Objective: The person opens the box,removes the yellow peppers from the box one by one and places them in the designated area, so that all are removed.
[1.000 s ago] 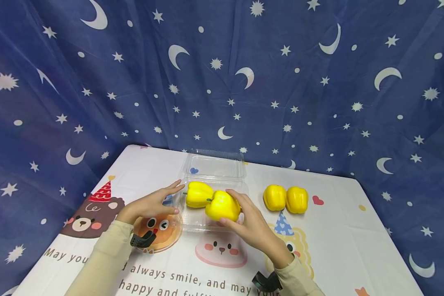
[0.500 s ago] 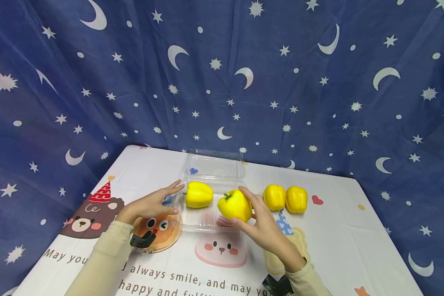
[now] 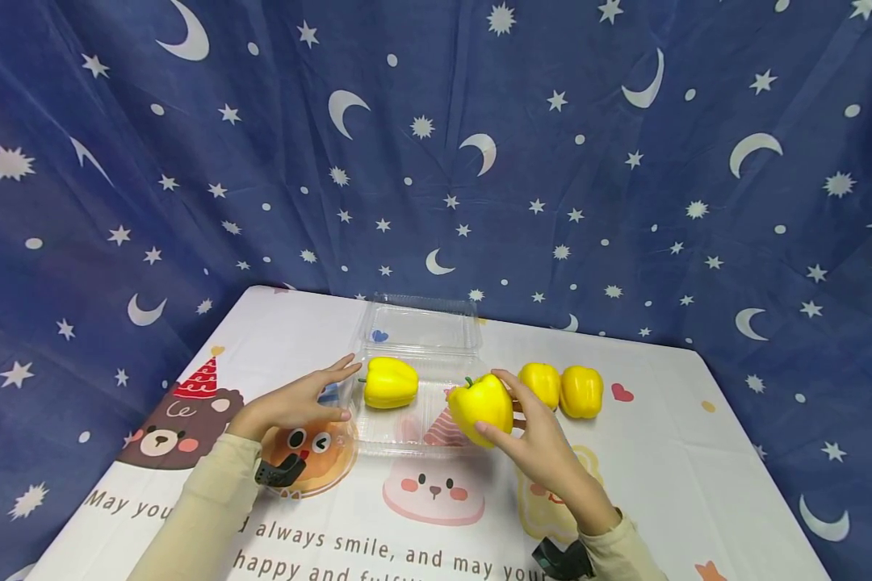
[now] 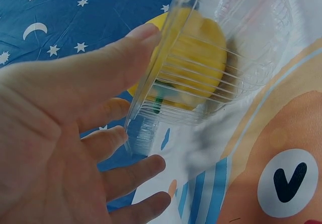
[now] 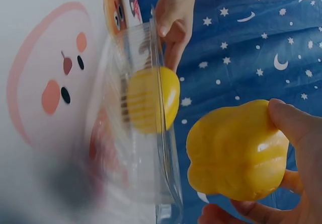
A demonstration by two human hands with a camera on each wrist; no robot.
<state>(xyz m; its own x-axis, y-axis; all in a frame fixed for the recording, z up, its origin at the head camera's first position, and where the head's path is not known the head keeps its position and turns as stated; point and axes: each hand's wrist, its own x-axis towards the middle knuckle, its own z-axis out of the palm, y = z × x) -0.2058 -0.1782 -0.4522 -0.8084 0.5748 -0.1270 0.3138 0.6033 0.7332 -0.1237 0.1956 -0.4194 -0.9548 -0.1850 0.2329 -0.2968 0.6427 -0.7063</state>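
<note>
My right hand grips a yellow bell pepper between thumb and fingers, over the right edge of the clear plastic clamshell container. In the right wrist view that bell pepper is apart from the container wall. Another yellow bell pepper lies in the container's left part, its green stem pointing left. My left hand is at the container's left side with fingers spread. In the left wrist view its thumb and some fingertips appear to touch the clear rim.
Two yellow bell peppers rest side by side on the table, right of the container. The container's lid is folded back behind its base. A blue curtain stands behind the table, which has a printed white cloth.
My right hand has lifted the bell pepper from beside the other one in the container and moved it right, turning its stem upward. The left hand has not moved.
</note>
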